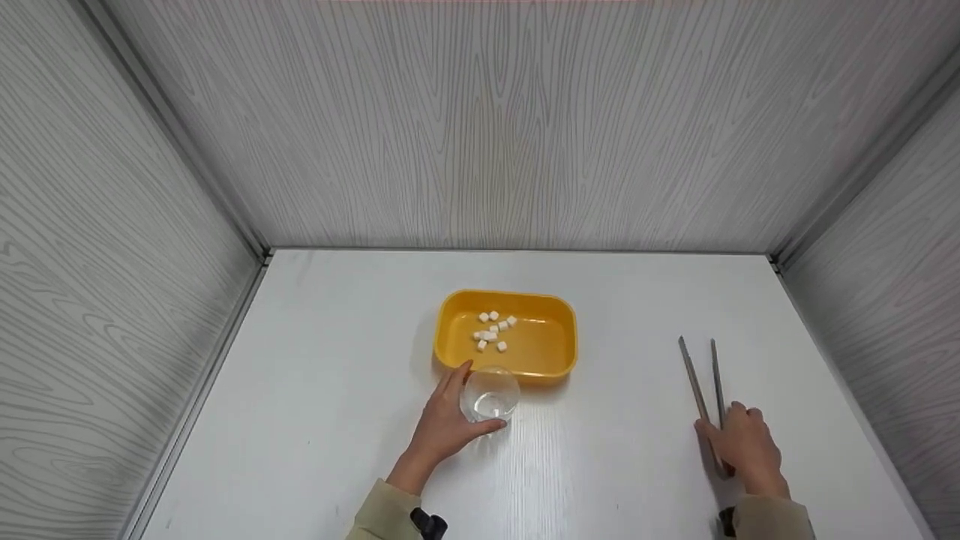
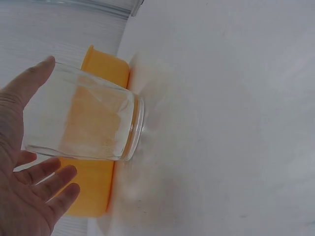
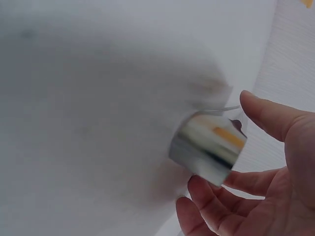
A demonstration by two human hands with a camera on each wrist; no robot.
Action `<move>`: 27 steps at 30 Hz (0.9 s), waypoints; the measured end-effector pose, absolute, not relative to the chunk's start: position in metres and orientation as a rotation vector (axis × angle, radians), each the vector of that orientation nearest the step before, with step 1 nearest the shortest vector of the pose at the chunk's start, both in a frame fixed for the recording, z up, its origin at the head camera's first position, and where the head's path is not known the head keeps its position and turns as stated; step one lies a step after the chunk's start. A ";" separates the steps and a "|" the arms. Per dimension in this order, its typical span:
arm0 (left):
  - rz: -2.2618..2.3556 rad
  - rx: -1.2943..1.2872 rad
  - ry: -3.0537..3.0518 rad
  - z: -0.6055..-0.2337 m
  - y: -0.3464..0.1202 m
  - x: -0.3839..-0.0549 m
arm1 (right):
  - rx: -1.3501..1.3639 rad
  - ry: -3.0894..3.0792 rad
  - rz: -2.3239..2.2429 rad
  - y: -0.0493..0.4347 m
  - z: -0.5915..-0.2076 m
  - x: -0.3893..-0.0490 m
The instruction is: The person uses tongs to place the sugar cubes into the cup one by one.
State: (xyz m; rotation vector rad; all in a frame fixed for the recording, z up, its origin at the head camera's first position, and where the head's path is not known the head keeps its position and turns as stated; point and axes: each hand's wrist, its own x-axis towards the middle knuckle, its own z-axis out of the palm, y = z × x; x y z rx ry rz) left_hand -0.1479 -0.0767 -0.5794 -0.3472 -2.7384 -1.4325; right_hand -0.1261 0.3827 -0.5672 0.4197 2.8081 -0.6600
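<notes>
A clear glass (image 1: 490,395) stands just in front of the yellow tray (image 1: 559,373). My left hand (image 1: 448,425) holds it from the left, with the thumb on the near side and the index finger on the far side. In the left wrist view the thumb is at the glass's (image 2: 98,120) rim, and the other fingers spread loosely below. Several small white cubes (image 1: 502,346) lie in the tray. At the right, my right hand (image 1: 746,448) holds metal tongs (image 1: 696,386) near their bent end, between thumb and fingers. Their two arms point away, spread apart.
A white table (image 1: 337,337) lies under everything. Grey wood-grain panels rise at the back (image 1: 495,135), left (image 1: 97,262) and right (image 1: 885,247), with metal strips along their joints.
</notes>
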 end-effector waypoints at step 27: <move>-1.593 -0.336 -2.743 -0.587 -0.065 -0.155 | 0.319 2.767 -0.621 0.391 -0.565 -0.136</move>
